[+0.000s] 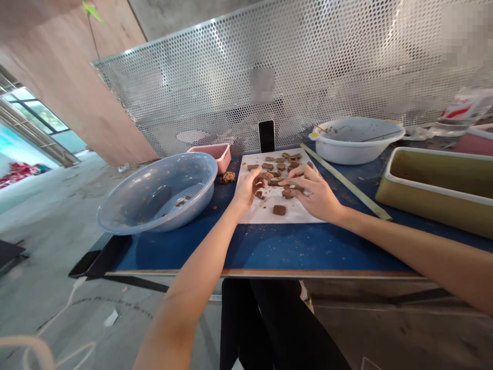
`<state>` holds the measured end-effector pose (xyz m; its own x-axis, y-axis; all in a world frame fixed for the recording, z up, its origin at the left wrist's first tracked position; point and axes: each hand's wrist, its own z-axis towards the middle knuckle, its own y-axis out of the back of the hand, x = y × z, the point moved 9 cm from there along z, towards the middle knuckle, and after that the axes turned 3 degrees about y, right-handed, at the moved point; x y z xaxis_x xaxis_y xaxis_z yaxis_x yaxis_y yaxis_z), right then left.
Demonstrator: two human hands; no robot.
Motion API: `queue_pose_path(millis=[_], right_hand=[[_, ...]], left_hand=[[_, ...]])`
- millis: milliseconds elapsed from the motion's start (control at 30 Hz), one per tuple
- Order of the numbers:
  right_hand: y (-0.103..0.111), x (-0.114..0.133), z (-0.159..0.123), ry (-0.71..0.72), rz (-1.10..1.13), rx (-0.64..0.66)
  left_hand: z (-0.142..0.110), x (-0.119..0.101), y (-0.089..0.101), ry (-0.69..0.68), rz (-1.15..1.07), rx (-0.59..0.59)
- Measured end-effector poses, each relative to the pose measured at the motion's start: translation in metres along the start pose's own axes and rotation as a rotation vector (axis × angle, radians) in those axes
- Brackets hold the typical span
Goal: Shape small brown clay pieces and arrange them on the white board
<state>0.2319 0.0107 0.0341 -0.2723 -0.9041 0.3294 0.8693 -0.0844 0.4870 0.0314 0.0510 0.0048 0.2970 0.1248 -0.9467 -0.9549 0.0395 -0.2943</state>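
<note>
On my feed, a translucent blue basin (115, 208) sits at the left of the blue surface (269, 246), then a pink box (224, 163). My left hand (245, 191) curls narrowly over the white sheet (250, 215); I can't tell whether it grips anything. Brown pieces (281, 166) lie on that sheet, between and beyond both hands, one block (279, 210) nearest me. My right hand (315, 194) reaches among them, fingers partly spread, its grip unclear. Beyond lie a pale stick (346, 185), a white basin (342, 152) and an olive planter (435, 199).
</note>
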Motion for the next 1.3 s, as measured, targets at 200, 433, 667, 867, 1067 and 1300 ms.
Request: queue_pose_path(millis=[200, 433, 667, 867, 1067, 1300], right_hand=[[-0.003, -0.005, -0.002, -0.023, -0.024, 0.025], [-0.004, -0.003, -0.001, -0.021, 0.002, 0.022], [-0.002, -0.001, 0.000, -0.010, -0.032, 0.010], [0.004, 0.002, -0.001, 0.011, -0.058, -0.044], [0.009, 0.002, -0.001, 0.024, -0.015, -0.110], [0.002, 0.001, 0.000, 0.033, -0.040, -0.017]], left_hand=[[0.001, 0.003, 0.001, 0.070, -0.020, -0.026], [-0.001, 0.002, 0.000, 0.110, -0.037, -0.029], [-0.002, 0.004, 0.003, 0.125, -0.080, -0.049], [0.000, 0.004, 0.002, 0.127, -0.118, -0.028], [0.001, 0.004, 0.003, 0.127, -0.125, -0.023], [0.000, 0.002, 0.007, 0.136, -0.102, -0.056]])
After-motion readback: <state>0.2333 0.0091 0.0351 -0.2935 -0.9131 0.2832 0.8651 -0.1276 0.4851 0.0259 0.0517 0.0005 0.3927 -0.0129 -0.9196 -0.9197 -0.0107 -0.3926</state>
